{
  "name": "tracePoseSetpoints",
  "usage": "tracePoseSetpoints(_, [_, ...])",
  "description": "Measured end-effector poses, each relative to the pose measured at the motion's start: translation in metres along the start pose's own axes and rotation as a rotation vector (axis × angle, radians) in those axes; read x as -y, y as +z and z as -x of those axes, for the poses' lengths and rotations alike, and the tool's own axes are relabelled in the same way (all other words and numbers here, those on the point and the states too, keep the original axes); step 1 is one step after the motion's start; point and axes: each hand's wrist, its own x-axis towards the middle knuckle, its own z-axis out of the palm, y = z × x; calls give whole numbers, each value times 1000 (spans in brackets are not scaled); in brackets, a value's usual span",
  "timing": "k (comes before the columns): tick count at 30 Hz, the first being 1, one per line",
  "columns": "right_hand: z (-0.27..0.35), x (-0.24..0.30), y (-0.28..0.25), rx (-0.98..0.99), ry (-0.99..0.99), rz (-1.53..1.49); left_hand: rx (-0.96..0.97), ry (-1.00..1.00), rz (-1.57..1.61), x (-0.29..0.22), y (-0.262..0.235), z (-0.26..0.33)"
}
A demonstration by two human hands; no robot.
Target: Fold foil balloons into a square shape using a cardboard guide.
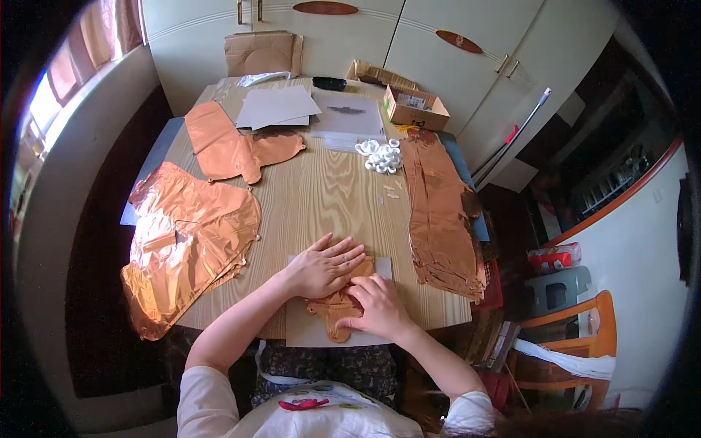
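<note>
**Copper foil piece being pressed flat on a grey sheet**

Left hand is lying spread, palm down, on a small copper foil piece. Right hand is resting on the same piece, fingers curled, fingertips pressing it. The piece is sitting on a grey sheet at the near edge of the wooden table. Larger foil stacks are lying to the left and right; white rings are lying beyond.

Small copper foil balloon lies flat on grey card.
</note>
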Motion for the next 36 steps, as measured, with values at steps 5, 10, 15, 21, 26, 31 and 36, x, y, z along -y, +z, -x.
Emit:
tracePoseSetpoints(5, [1,-1,6,-24,-12,77,10,4,-12,2,3,-1])
tracePoseSetpoints(10, [-8,-4,6,-132,-34,122,-58,21,21,3,5,-2])
tracePoseSetpoints(15, [-21,1,-9,-195,-180,103,-28,9,63,4,3,0])
tracePoseSetpoints(21, [-26,-13,-12,-163,-442,315,74,-8,158,4,-7,-2])
tracePoseSetpoints(26, [-29,-14,-27,-132,-583,271,29,-1,141,5,-4,-1])
tracePoseSetpoints(31, [-16,-24,-35,-28,-615,348,10,-1,134,4,-4,-1])
tracePoseSetpoints(36, [-12,-22,-25,-150,-637,434,12,-3,120,6,-1,-1])
